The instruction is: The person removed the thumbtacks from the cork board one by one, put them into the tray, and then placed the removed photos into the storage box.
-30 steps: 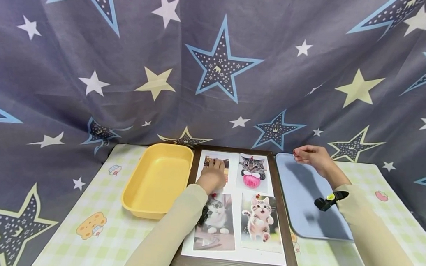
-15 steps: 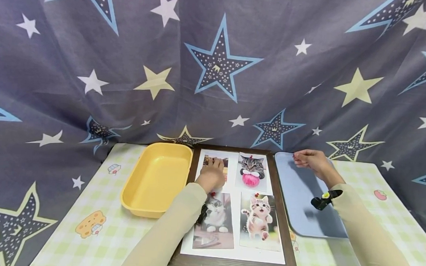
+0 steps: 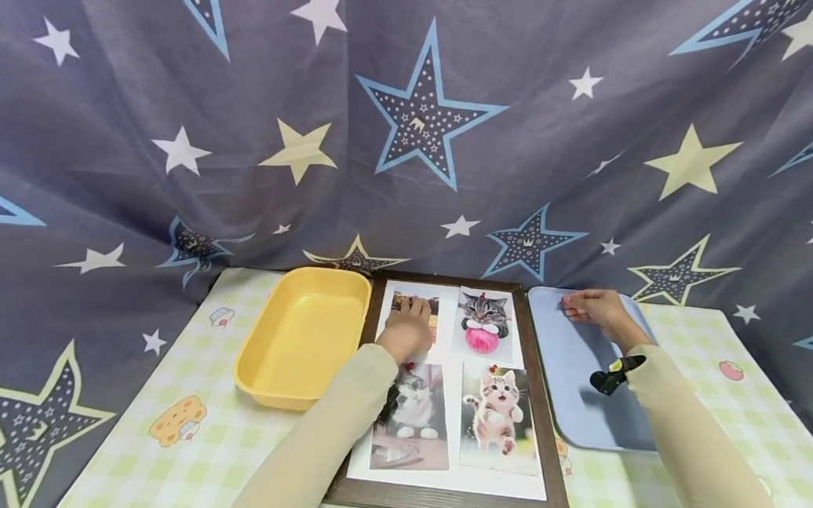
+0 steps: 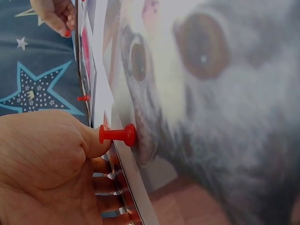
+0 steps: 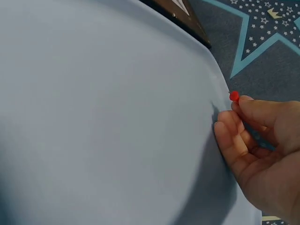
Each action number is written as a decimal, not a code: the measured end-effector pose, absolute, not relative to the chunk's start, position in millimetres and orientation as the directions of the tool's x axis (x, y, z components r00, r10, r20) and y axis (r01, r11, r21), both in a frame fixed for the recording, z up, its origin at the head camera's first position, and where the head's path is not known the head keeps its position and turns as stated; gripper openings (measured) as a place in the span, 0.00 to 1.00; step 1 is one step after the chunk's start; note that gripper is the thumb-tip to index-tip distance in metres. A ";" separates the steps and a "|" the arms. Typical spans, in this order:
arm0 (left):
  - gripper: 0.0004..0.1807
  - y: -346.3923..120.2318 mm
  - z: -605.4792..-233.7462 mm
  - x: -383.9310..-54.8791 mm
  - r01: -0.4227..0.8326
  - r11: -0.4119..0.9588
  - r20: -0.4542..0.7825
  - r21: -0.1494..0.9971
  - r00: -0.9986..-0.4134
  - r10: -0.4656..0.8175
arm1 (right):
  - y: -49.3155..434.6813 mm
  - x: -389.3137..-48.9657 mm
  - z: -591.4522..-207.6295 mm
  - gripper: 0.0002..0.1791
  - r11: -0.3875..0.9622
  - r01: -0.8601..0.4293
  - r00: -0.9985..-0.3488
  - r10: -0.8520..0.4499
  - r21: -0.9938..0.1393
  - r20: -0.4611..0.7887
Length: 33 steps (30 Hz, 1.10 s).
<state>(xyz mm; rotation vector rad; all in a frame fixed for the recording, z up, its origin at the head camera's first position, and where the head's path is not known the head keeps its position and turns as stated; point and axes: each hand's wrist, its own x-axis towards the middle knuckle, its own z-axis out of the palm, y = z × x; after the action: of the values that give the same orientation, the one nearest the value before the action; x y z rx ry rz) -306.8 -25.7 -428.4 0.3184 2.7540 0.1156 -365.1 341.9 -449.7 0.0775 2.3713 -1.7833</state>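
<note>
My left hand (image 3: 406, 335) rests with its fingers extended on the upper left photo (image 3: 434, 306) of a brown-framed board (image 3: 449, 504), covering much of that picture. Close by its thumb in the left wrist view, a red push pin (image 4: 123, 135) stands in the grey-and-white cat photo (image 3: 413, 443). My right hand (image 3: 601, 312) is over the far left corner of the blue tray (image 3: 575, 368), pinching another red push pin (image 5: 234, 95) between thumb and forefinger, its thin point free. The tabby photo (image 3: 483, 322) and the leaping kitten photo (image 3: 497, 426) each have a red pin at the top.
A yellow bin (image 3: 249, 377) stands left of the board, and the blue tray lies to its right. All sit on a green checked tablecloth (image 3: 122, 470). Behind the table hangs a dark curtain (image 3: 247, 101) with stars.
The right hand has lowered slightly over the blue tray, still pinching the push pin. My left hand stays on the upper left photo.
</note>
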 end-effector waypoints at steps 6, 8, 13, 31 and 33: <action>0.37 -24.9 -426.9 -306.5 0.204 0.972 -0.336 0.120 -0.912 0.233 | 343.4 -367.0 -453.9 0.17 0.273 0.130 -0.986 -0.063 -0.953 -0.152; 0.37 -25.2 -426.6 -306.1 0.205 0.971 -0.334 0.120 -0.913 0.234 | 343.6 -367.8 -455.1 0.14 0.272 0.120 -0.987 -0.071 -0.955 -0.145; 0.37 -25.3 -425.8 -305.9 0.208 0.971 -0.337 0.120 -0.911 0.237 | 343.0 -369.0 -456.6 0.13 0.292 0.112 -0.986 -0.083 -0.950 -0.142; 0.39 -23.2 -424.7 -308.1 0.203 0.974 -0.366 0.097 -0.903 0.225 | 342.0 -376.5 -456.7 0.19 0.347 0.160 -0.979 -0.062 -0.924 -0.193; 0.38 -22.3 -423.8 -308.5 0.206 0.974 -0.358 0.098 -0.905 0.228 | 343.7 -377.6 -455.6 0.20 0.355 0.162 -0.979 -0.062 -0.921 -0.197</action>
<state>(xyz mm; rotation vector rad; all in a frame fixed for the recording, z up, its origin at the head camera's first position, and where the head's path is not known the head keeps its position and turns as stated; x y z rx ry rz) -308.5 -22.3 -423.8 0.3129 2.7467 0.0821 -377.6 343.7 -455.6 0.0907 2.4167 -1.6775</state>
